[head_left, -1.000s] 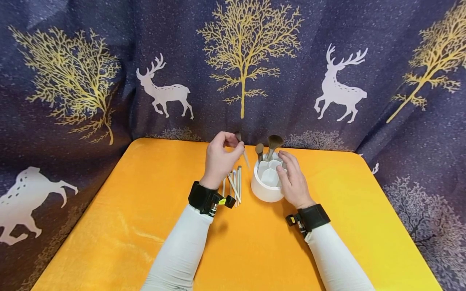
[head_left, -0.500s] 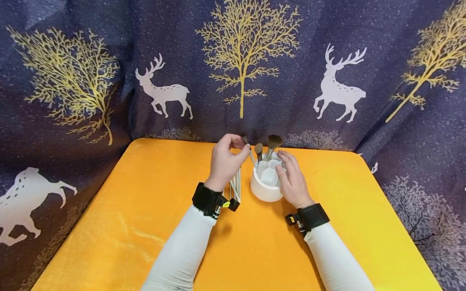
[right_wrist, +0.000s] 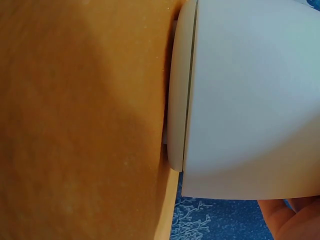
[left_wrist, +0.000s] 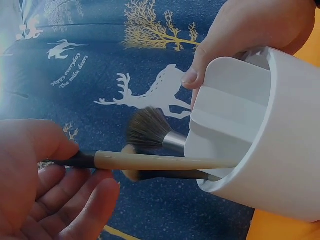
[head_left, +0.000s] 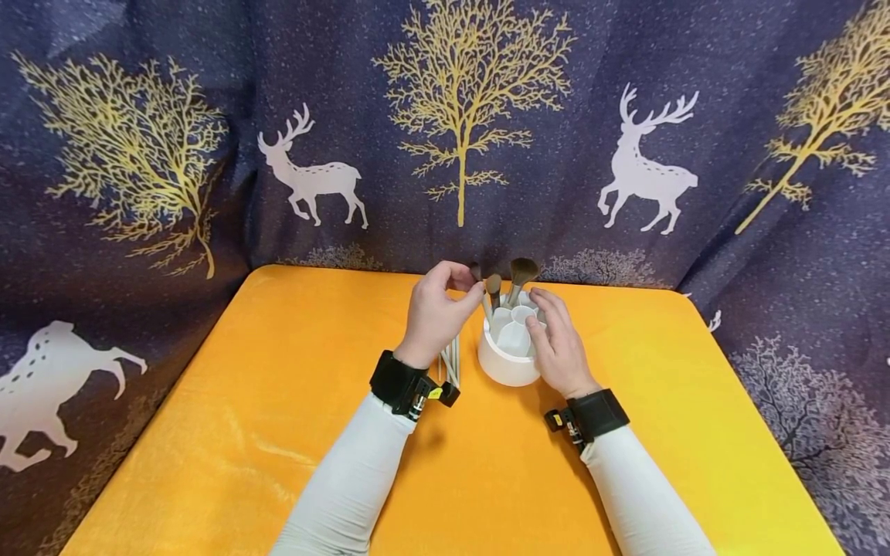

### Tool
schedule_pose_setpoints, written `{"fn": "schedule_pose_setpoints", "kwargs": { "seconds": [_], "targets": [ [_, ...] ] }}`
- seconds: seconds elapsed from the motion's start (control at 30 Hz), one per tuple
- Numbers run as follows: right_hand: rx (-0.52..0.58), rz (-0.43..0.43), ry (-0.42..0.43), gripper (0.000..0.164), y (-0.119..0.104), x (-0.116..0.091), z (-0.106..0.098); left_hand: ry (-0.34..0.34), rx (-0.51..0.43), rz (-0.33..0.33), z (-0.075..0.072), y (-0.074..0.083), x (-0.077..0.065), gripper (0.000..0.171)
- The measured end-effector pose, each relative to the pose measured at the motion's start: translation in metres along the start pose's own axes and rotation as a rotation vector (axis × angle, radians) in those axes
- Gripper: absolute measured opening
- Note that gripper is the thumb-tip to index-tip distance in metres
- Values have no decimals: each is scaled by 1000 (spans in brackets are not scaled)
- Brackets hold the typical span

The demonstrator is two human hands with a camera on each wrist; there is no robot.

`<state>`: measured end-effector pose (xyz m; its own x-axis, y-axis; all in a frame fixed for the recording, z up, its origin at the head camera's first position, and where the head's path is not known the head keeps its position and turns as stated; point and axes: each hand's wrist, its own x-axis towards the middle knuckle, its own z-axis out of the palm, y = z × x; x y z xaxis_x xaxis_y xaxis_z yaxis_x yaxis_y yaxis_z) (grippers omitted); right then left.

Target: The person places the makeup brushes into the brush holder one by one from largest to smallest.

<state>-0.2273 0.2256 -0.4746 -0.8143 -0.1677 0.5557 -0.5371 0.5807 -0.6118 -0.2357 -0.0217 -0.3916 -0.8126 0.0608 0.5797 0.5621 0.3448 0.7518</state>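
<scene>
My left hand (head_left: 438, 313) pinches a makeup brush (left_wrist: 160, 162) close to its dark ferrule, bristle end up. The brush's pale handle slants down, its tip inside the rim of a round white brush holder (head_left: 507, 369). My right hand (head_left: 562, 344) grips the holder's right side, thumb near the rim; in the right wrist view the white wall hides most of that hand. Two brushes stand in the holder's back compartments: a large fluffy brush (head_left: 523, 270) and a smaller round-headed brush (head_left: 494, 284).
Several thin brushes (head_left: 452, 359) lie on the orange tablecloth (head_left: 278, 401), left of the holder and partly hidden by my left wrist. A dark blue curtain (head_left: 417, 139) with deer and trees hangs behind the table's far edge.
My left hand has moved right with the brush, bringing its handle tip from beside the holder to inside the rim. The right hand and holder have stayed in place.
</scene>
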Motion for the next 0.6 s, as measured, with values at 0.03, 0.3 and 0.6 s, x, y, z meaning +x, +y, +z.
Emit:
{"fn": "schedule_pose_setpoints", "kwargs": {
  "seconds": [0.03, 0.3, 0.6],
  "targets": [
    [0, 0, 0, 47, 0, 0, 0, -10, 1, -3, 0, 0, 0, 19],
    [2, 5, -1, 47, 1, 0, 0, -155, 35, -65, 0, 0, 0, 29],
    [-2, 6, -1, 48, 0, 0, 0, -81, 28, -133, -12, -7, 3, 41]
  ]
}}
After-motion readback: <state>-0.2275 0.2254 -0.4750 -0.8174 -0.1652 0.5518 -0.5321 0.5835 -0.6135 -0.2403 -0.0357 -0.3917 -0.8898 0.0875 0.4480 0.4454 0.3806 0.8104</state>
